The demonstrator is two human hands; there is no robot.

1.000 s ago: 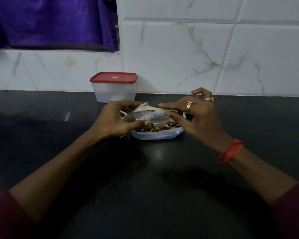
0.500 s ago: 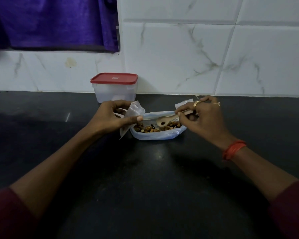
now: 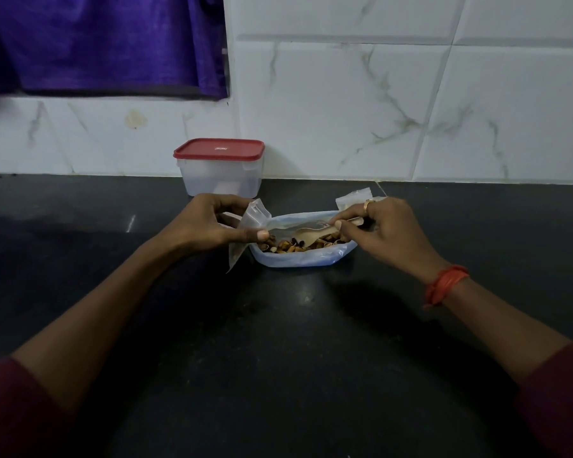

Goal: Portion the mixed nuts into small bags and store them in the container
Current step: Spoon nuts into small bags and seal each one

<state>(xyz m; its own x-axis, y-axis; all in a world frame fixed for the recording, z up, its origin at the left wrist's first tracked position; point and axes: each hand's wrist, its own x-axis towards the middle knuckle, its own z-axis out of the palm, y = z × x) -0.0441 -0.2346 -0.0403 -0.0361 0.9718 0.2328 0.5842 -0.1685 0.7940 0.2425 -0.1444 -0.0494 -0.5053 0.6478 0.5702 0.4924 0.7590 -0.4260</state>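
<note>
Two hands are in at the open bag of nuts (image 3: 306,261), which sits on the dark counter (image 3: 278,342). That big bag is the marker for everything here.

At the big bag's left end, the left hand (image 3: 212,223) has a small clear bag (image 3: 250,219) pinched, with the thumb on the near face and the curled fingers behind it. The small bag's top stands up above the fingers, and its lower corner hangs down past the big bag's left edge towards the counter. The thumb tip sits right over the leftmost nuts (image 3: 291,246), almost touching them.

At the big bag's right end, the right hand (image 3: 387,233) has its fingers curled in tight, pinching the handle of a pale spoon (image 3: 311,233). The spoon reaches left across the mouth of the big bag, with its bowl just above the nuts, between the two hands. I can't tell whether it carries anything. The nuts lie low inside the big bag, beneath both sets of fingertips.

A gold ring (image 3: 368,204) shows on the right hand and a red band (image 3: 444,282) on that wrist. Just behind the big bag's right end, another small clear bag (image 3: 353,198) pokes up beyond the right knuckles.

Behind the big bag and a little to its left stands the plastic container (image 3: 220,180), with its red lid (image 3: 219,148) on, against the white tiled wall (image 3: 344,110). Further up to the left hangs a purple curtain (image 3: 103,44).
</note>
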